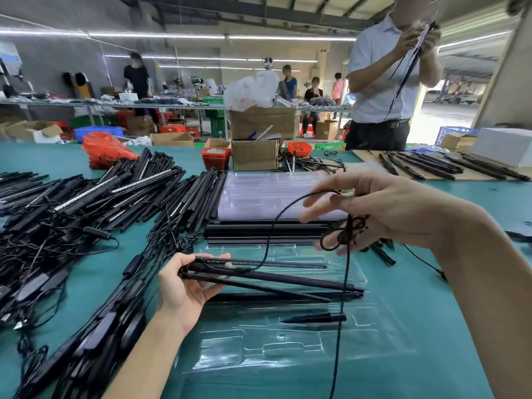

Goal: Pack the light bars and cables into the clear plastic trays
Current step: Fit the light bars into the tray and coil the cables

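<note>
My left hand [187, 289] grips the near ends of a few black light bars [273, 279], which fan out to the right above a clear plastic tray [288, 349] on the green table. My right hand [388, 211] is raised over the tray with a thin black cable [347, 269] looped round its fingers; a small coil of it hangs below them. The cable arcs back to the bars and also trails down toward the front edge. A stack of clear trays [273, 194] lies behind, with black bars [264, 231] laid along its front.
A big heap of black light bars and cables [86, 203] covers the table's left. More bars [449, 165] lie on cardboard at the far right. Cardboard boxes [254, 154], a red basket [216, 158] and a red bag stand at the back. A person [383, 82] stands opposite handling cables.
</note>
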Tool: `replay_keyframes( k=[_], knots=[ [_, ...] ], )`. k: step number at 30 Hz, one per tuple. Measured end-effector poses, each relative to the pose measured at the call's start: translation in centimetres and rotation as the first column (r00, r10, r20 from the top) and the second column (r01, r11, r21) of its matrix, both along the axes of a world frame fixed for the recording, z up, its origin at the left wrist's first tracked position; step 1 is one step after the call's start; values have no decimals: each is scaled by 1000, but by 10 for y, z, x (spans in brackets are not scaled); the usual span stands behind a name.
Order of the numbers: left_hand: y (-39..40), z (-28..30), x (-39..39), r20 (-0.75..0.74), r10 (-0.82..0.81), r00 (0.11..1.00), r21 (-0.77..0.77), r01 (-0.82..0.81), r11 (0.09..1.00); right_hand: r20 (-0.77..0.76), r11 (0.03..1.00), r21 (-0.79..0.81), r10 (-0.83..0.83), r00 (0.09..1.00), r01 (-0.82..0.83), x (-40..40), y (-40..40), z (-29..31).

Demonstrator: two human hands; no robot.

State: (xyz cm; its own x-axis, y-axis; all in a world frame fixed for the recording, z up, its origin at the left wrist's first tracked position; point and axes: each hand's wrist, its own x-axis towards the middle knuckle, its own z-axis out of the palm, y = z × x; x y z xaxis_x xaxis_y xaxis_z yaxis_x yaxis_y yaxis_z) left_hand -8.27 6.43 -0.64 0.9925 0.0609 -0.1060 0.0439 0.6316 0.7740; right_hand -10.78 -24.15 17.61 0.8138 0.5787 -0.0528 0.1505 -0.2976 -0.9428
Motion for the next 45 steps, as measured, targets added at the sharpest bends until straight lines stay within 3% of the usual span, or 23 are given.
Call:
replay_keyframes(
  k=[2,7,10,13,16,20,24,27,29,30,32,34,38,39,40,43,44,45],
  knots=[
    [0,3,0,13,14,1000,70,-14,997,-38,990,-110,-96,995,91,-2,4,2],
    [7,12,1,-39,-56,998,295,65,953,-119,982,-145,-136,984,118,-2,11,-3],
    [5,14,-3,-19,-51,999,310,55,949,-172,993,-15,-116,978,115,-2,16,-6],
    [6,12,-5,-7,28,1000,308,-24,951,-233,967,251,25,972,36,-5,18,-4],
    [7,11,-7,-36,78,996,363,-59,930,-120,898,429,162,980,-96,-8,15,0],
    [10,9,-13,-75,103,992,396,-65,916,-14,858,508,102,995,-81,-7,13,8],
    [4,4,-21,-109,151,982,522,-72,850,37,937,263,-250,968,232,-6,16,13],
    [-2,6,-27,-84,176,981,601,-90,794,214,905,97,-425,880,414,-4,20,8],
    [-4,8,-30,-12,214,977,738,-136,661,326,883,86,-462,825,461,-2,23,6],
    [-3,8,-32,49,236,970,832,-170,527,384,868,84,-482,787,490,-1,24,6],
    [0,7,-38,175,234,956,960,-219,177,473,833,107,-523,710,542,-1,27,7],
    [3,6,-42,235,201,951,970,-218,-104,531,817,172,-547,647,550,-3,32,8],
    [8,7,-44,236,97,967,924,-193,-331,500,857,288,-515,696,428,-11,42,14],
    [9,6,-45,257,50,965,917,-227,-329,498,866,296,-500,708,403,-13,44,15],
    [10,5,-45,291,-8,957,921,-282,-269,499,874,298,-486,718,384,-14,46,16],
    [12,3,-50,333,-219,917,942,-310,130,497,885,298,-464,733,358,-16,49,16],
    [12,3,-51,312,-295,903,947,-269,177,511,884,295,-467,722,363,-17,48,16],
    [12,3,-52,267,-352,897,961,-221,166,538,880,284,-474,697,380,-16,48,15]
  ],
)
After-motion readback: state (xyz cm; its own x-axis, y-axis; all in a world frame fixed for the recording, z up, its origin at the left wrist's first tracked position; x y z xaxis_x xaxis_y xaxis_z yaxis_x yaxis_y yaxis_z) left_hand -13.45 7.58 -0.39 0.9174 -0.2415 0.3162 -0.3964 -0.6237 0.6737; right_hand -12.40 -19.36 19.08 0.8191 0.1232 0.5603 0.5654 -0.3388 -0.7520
